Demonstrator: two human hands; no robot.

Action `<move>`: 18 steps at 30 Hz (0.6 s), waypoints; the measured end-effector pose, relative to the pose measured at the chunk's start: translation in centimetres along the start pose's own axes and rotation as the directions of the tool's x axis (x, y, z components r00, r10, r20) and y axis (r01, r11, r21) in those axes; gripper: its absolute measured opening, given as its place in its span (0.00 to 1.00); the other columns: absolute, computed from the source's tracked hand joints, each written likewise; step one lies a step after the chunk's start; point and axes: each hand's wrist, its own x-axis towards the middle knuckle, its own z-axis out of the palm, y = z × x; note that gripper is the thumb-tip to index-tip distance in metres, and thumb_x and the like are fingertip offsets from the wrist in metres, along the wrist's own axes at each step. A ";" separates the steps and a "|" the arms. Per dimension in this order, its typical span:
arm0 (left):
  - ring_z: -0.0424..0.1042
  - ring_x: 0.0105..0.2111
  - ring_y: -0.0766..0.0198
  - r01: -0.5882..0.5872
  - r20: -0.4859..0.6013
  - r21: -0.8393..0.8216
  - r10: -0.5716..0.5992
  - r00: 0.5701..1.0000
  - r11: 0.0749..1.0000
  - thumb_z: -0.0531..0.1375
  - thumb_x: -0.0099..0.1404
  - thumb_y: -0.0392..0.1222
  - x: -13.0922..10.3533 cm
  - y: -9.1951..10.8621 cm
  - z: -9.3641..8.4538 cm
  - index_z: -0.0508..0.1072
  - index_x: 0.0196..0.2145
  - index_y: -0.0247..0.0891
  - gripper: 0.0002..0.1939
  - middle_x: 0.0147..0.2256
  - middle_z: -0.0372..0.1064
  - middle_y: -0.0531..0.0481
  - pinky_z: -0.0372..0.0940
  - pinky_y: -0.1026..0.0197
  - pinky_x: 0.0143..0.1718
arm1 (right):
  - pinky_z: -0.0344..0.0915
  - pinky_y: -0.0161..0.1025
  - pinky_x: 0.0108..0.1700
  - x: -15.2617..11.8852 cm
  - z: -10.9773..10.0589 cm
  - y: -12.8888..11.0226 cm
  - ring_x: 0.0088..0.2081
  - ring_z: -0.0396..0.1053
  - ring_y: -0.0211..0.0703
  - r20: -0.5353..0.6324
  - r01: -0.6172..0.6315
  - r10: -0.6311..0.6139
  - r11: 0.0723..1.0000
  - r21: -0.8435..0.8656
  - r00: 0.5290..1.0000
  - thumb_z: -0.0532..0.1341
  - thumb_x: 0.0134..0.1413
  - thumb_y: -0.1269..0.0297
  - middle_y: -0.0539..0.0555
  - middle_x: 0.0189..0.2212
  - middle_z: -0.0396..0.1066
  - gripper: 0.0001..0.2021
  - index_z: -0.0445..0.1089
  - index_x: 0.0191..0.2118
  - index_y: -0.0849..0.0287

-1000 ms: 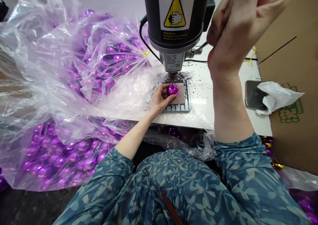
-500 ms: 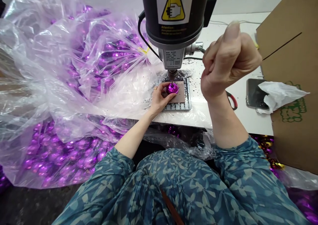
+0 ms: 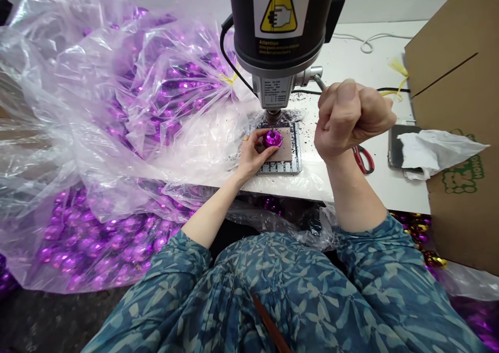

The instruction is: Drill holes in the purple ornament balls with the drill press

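Observation:
Between the thumb and fingers of my left hand (image 3: 253,152) is a shiny purple faceted ball (image 3: 273,139), held on a brown board (image 3: 286,153). That board lies on the slotted metal base (image 3: 295,167) of a drill press (image 3: 280,36). Directly above the ball, the chuck (image 3: 272,116) has its bit down at the ball's top. My right hand (image 3: 351,116) is closed around the feed lever (image 3: 318,79) at the press's right side; most of the lever is hidden by my fingers.
Large clear bags (image 3: 97,197) of purple balls fill the left side. Right of the press lie red-handled scissors (image 3: 364,160), a phone (image 3: 395,147) and crumpled white tissue (image 3: 436,147). A cardboard box (image 3: 456,108) stands at the right edge. Dark shavings dot the white table (image 3: 327,184).
My right hand has come down with the lever, and the drill's bit has lowered to the top of the ball. My left hand keeps its hold on the ball.

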 end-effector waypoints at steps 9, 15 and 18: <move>0.77 0.48 0.55 0.003 -0.003 0.021 -0.003 1.000 1.000 0.75 0.67 0.54 -0.2 0.0 0.1 0.77 0.58 0.45 0.27 0.50 0.80 0.44 0.74 0.53 0.48 | 0.38 0.39 0.17 -1.5 -0.6 1.7 0.12 0.37 0.28 -0.034 0.122 -0.123 0.992 -0.013 0.992 0.63 0.67 0.51 0.45 0.09 0.33 0.39 0.34 0.18 0.59; 0.77 0.49 0.55 0.016 -0.014 0.029 -0.015 1.000 0.999 0.77 0.65 0.50 0.0 -0.2 0.3 0.76 0.57 0.46 0.26 0.51 0.80 0.45 0.73 0.52 0.50 | 0.43 0.29 0.23 3.3 2.3 -1.2 0.15 0.48 0.21 -0.103 -0.066 0.071 0.997 0.050 0.992 0.62 0.68 0.68 0.43 0.12 0.46 0.29 0.45 0.19 0.62; 0.77 0.44 0.57 0.023 -0.065 0.052 -0.020 0.998 0.998 0.76 0.65 0.49 -0.4 0.4 0.2 0.76 0.55 0.44 0.25 0.48 0.79 0.45 0.74 0.52 0.48 | 0.41 0.27 0.22 7.3 4.4 -1.9 0.14 0.51 0.21 -0.059 -0.312 0.321 0.942 0.120 0.945 0.54 0.69 0.77 0.42 0.11 0.49 0.26 0.48 0.18 0.59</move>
